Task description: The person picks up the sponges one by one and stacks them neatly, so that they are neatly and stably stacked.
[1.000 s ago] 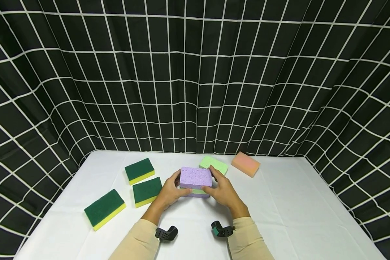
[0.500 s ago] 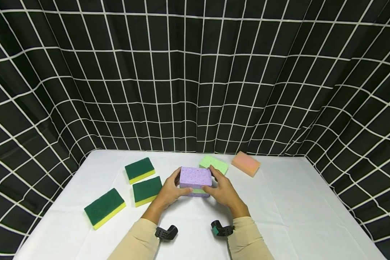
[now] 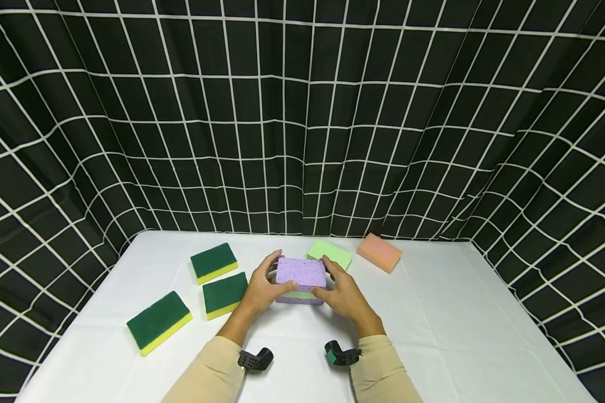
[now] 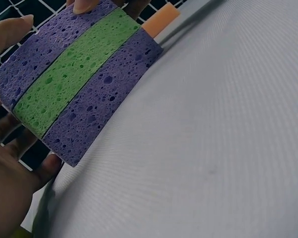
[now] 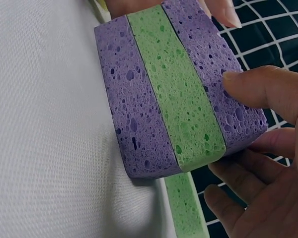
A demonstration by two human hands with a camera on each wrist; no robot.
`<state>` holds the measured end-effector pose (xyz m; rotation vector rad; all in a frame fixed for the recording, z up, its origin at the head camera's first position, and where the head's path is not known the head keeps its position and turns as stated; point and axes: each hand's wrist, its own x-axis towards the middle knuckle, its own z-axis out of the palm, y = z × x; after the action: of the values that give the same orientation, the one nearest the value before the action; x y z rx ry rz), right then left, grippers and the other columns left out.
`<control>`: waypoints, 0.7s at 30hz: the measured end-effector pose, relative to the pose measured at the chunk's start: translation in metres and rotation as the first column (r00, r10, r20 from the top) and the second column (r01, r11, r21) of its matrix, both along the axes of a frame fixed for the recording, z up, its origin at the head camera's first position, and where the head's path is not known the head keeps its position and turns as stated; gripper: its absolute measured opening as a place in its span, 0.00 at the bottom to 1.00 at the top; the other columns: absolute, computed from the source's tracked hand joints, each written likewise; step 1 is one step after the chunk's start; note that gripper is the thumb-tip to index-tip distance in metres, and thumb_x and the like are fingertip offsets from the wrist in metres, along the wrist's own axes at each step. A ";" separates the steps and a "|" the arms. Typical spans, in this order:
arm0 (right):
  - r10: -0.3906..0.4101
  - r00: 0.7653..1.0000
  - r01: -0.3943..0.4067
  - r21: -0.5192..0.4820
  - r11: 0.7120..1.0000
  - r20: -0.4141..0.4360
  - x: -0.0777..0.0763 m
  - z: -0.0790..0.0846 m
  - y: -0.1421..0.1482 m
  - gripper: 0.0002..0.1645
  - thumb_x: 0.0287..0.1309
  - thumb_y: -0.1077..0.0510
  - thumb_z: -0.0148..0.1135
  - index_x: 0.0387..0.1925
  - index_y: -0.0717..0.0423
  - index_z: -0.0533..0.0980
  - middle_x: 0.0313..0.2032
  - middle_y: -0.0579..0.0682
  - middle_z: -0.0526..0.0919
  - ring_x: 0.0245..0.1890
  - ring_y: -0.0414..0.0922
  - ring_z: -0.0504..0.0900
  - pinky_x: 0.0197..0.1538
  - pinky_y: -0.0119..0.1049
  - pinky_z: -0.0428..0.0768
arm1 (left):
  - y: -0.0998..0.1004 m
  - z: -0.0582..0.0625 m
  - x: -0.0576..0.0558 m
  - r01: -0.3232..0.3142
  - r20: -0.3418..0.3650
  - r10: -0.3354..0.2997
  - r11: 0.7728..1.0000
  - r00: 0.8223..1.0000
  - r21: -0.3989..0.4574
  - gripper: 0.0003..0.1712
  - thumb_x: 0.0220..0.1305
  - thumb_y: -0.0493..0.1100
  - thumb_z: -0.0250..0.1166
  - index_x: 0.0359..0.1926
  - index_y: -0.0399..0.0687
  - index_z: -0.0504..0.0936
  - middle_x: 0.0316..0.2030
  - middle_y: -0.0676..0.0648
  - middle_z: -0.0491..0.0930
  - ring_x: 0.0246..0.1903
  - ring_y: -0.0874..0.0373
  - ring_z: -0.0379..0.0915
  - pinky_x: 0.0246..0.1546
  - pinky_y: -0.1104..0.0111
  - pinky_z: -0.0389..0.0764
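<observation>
A stack of three sponges stands at the table's middle: a top purple sponge [image 3: 301,271], a green sponge [image 5: 176,89] in between, and a bottom purple sponge [image 5: 131,99]. At the stack's left end, my left hand [image 3: 263,286] has its thumb lifted off the top sponge, with the fingers loosely spread beside that end. My right hand [image 3: 347,294] holds the top sponge, its thumb on the front side and its index finger at the back corner. The lower fingers of the right hand curl near the stack's right end.
Three green-and-yellow scrub sponges lie left: one far [image 3: 214,263], one middle [image 3: 225,295], one near [image 3: 158,322]. Behind the stack are a light green sponge [image 3: 329,253] and an orange sponge [image 3: 380,253]. A white cloth covers the table [image 3: 464,324]; a black grid curtain [image 3: 302,112] surrounds it.
The left hand's fingers have risen slightly and loosened from the stack. The right hand stays on it. The whole head view has shifted a little to the left.
</observation>
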<state>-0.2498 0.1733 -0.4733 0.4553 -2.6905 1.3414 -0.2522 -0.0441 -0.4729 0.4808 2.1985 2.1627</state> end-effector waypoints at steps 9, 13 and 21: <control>0.001 1.000 -0.001 0.009 1.000 0.006 0.000 0.003 -0.002 0.48 0.52 0.58 0.71 0.70 0.68 0.58 0.67 0.63 0.64 0.67 0.58 0.61 0.65 0.53 0.60 | -0.002 0.003 0.000 0.011 0.013 -0.011 1.000 1.000 -0.011 0.44 0.54 0.31 0.70 0.69 0.33 0.59 0.58 0.31 0.68 0.52 0.42 0.70 0.46 0.66 0.78; -0.002 1.000 0.002 0.014 1.000 0.016 0.000 0.003 -0.001 0.49 0.52 0.56 0.71 0.70 0.66 0.57 0.67 0.62 0.63 0.67 0.58 0.61 0.65 0.52 0.61 | -0.002 0.001 -0.001 0.014 0.015 -0.014 1.000 1.000 -0.007 0.43 0.55 0.31 0.70 0.69 0.32 0.60 0.58 0.30 0.68 0.52 0.42 0.71 0.46 0.66 0.78; -0.008 1.000 0.009 -0.059 0.998 0.025 0.004 0.012 0.006 0.50 0.53 0.52 0.69 0.73 0.57 0.56 0.69 0.54 0.61 0.65 0.53 0.65 0.64 0.51 0.64 | -0.001 0.000 -0.001 0.004 0.018 -0.004 1.000 1.000 -0.022 0.43 0.54 0.32 0.71 0.69 0.33 0.61 0.58 0.30 0.68 0.52 0.42 0.70 0.47 0.62 0.78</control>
<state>-0.2457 0.1792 -0.4612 0.4237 -2.6612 1.4293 -0.2528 -0.0453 -0.4729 0.4621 2.2080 2.1298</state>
